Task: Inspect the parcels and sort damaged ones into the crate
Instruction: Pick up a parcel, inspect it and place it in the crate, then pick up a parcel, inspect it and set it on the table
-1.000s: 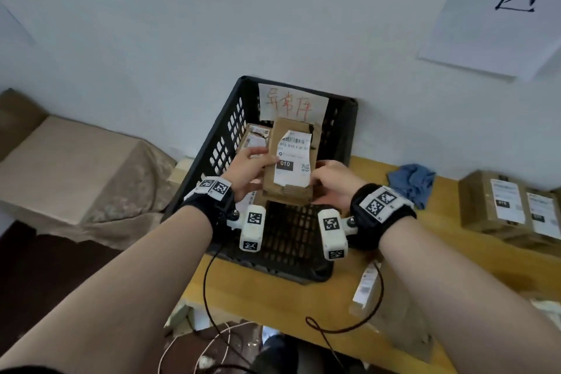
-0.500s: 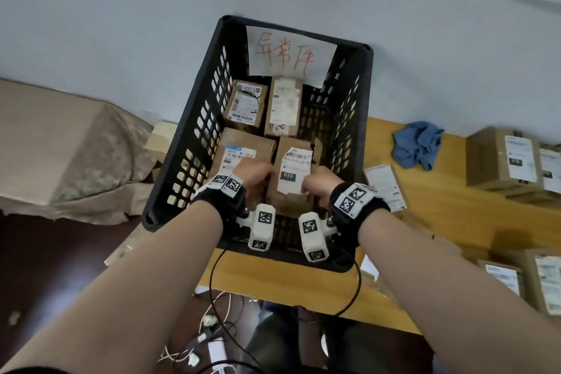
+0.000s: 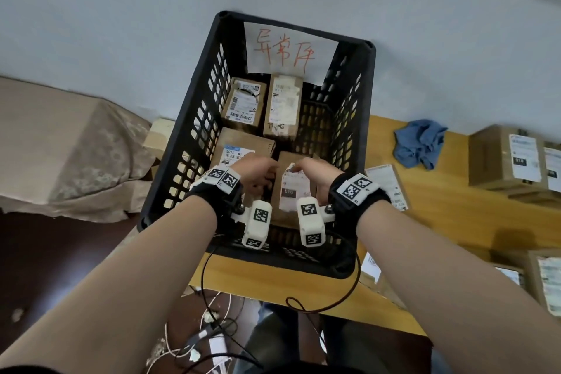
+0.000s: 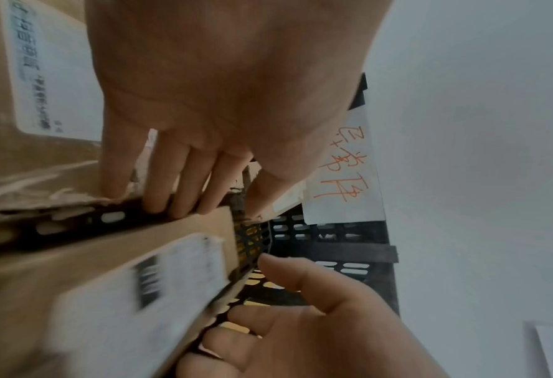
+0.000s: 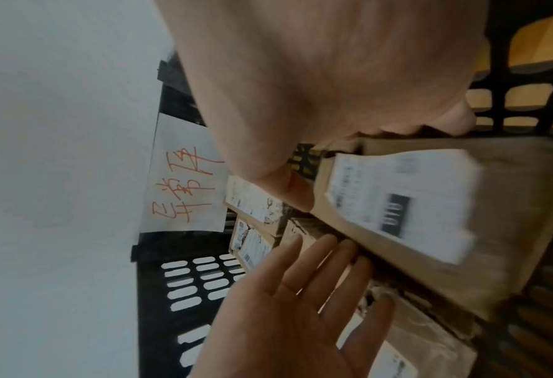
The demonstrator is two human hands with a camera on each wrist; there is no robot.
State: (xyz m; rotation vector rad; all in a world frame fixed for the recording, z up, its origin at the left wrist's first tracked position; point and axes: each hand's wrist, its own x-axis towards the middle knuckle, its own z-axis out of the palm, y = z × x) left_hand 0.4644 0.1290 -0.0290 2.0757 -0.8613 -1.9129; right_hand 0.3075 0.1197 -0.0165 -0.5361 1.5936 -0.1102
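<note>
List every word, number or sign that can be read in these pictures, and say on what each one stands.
"异常件", red handwriting: paper sign on the black crate.
"010", white on black: label of the parcel between the hands.
"501E": label of the near-left parcel.
"WU": label of the far-right parcel.
Barcodes and fine print: too blurred.

Soft, even, dim light; no glare. Both wrist views motion-blurred, parcel labels smeared near the fingers. Head view bends at edges.
</note>
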